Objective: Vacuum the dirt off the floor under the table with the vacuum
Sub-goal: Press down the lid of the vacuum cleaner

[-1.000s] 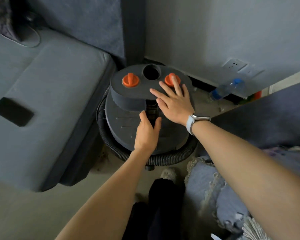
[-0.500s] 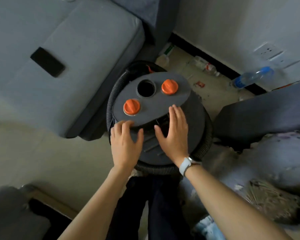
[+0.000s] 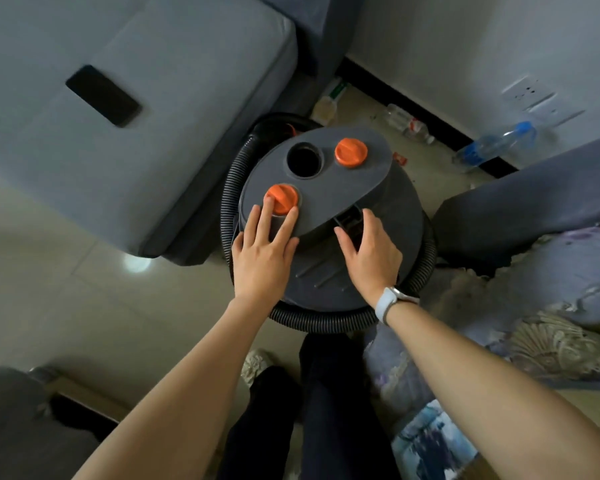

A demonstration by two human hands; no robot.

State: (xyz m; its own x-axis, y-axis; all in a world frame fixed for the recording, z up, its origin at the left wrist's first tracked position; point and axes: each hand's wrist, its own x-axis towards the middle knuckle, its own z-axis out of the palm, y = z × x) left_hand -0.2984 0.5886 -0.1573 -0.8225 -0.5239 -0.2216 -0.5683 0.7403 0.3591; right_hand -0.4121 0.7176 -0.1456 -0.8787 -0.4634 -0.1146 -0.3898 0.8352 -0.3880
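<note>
A round dark grey vacuum [image 3: 381, 216] stands on the floor between a sofa and a dark seat. Its top has a round hole [image 3: 305, 160] and two orange knobs, one at the back [image 3: 351, 152] and one at the front left [image 3: 282, 198]. A black ribbed hose [image 3: 326, 320] coils round its base. My left hand [image 3: 264, 251] lies flat on the lid with straight fingers touching the front orange knob. My right hand [image 3: 371, 254] rests on the body, its fingers bent at the black handle slot [image 3: 349, 220]; no firm grip shows.
A grey sofa [image 3: 136, 133] with a black phone [image 3: 103, 95] on it is at the left. Plastic bottles [image 3: 492, 147] and litter lie by the wall. A dark seat [image 3: 534, 202] and patterned fabric [image 3: 551, 323] crowd the right. Pale floor tiles [image 3: 66, 306] lie open at the left.
The vacuum has come out from the corner and turned. My left hand slid up onto the front orange knob, and my right hand shifted to the handle slot.
</note>
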